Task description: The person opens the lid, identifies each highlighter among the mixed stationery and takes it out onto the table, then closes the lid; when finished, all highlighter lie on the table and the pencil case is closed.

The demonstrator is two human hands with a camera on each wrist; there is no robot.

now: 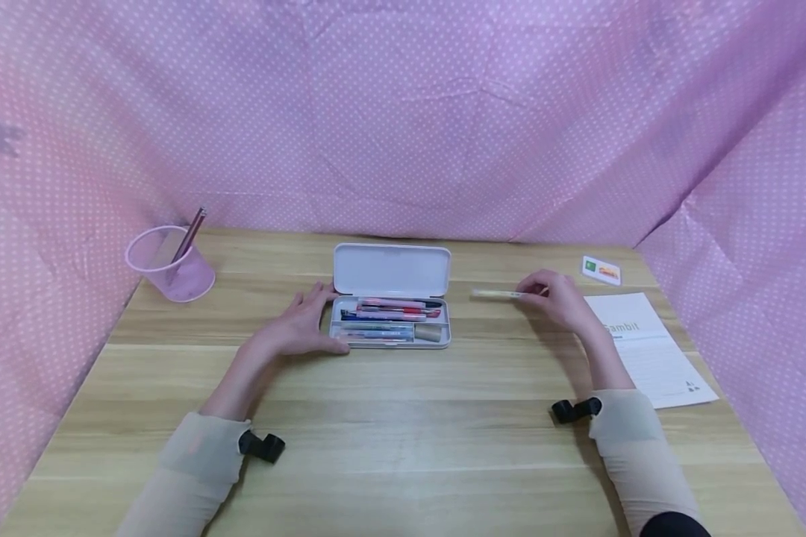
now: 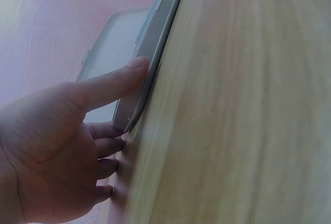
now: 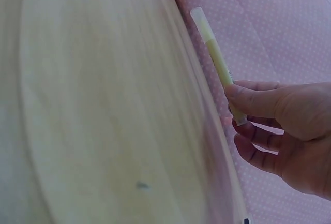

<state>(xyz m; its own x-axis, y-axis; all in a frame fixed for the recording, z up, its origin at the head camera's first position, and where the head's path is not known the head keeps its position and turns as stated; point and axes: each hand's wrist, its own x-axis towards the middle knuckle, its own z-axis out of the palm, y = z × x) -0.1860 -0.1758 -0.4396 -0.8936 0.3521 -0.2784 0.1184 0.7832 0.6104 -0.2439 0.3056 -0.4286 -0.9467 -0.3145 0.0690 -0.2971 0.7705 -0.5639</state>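
Observation:
A white pencil case (image 1: 391, 270) lies with its lid raised, holding several pens (image 1: 396, 306) and a grey-brown eraser-like block (image 1: 428, 333). My left hand (image 1: 302, 324) grips the case at its left end; in the left wrist view the thumb (image 2: 116, 84) presses the front side while the other fingers bend around the end. Off to the right of the case, my right hand (image 1: 556, 298) pinches a slim yellow highlighter (image 3: 220, 63) with a translucent cap between thumb and fingers. Its capped end points left toward the case.
On the far left stands a pink mesh pen cup (image 1: 191, 280) with dark pens (image 1: 189, 237) in it. A white notepad (image 1: 651, 358) lies beside my right forearm, and a small white card (image 1: 601, 270) behind it. Pink dotted cloth (image 1: 403, 134) hangs around the wooden table (image 1: 403, 447).

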